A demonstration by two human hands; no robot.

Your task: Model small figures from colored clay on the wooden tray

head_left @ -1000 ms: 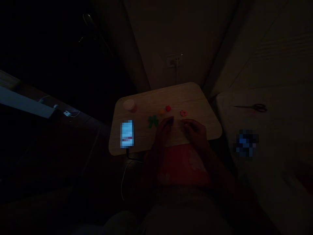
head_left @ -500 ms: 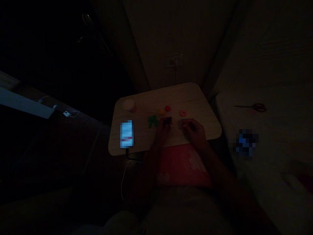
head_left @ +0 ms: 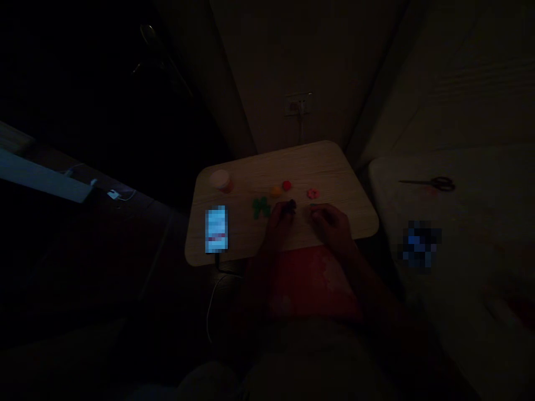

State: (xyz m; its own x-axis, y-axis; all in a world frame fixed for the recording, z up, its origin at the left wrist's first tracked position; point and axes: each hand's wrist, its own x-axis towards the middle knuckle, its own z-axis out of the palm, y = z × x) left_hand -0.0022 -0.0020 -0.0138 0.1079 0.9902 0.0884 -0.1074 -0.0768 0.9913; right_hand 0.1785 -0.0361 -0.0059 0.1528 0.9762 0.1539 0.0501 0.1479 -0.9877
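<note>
My left hand [head_left: 279, 220] is closed on a small dark purple piece [head_left: 291, 206], whose kind the dim light hides. To the right, my right hand [head_left: 330, 220] pinches a tiny greenish thing [head_left: 313, 205] between thumb and fingers, too small to name. Green pieces [head_left: 261, 208] lie in a cluster just left of my left hand. Beyond the hands are a yellow piece [head_left: 275, 191], a round red piece [head_left: 286, 185] and a pink flower-shaped ring [head_left: 313, 193]. All of them rest on a small wooden table [head_left: 242, 239].
A pale tub [head_left: 221, 181] stands at the table's far left, with a lit phone [head_left: 216, 229] in front of it. Scissors [head_left: 438, 184] lie on the pale surface to the right. A wall socket [head_left: 298, 104] with a plugged-in cord is behind the table.
My left hand has shifted very slightly to the right with the purple piece. My right hand stays almost in place, and the objects on the table have not moved.
</note>
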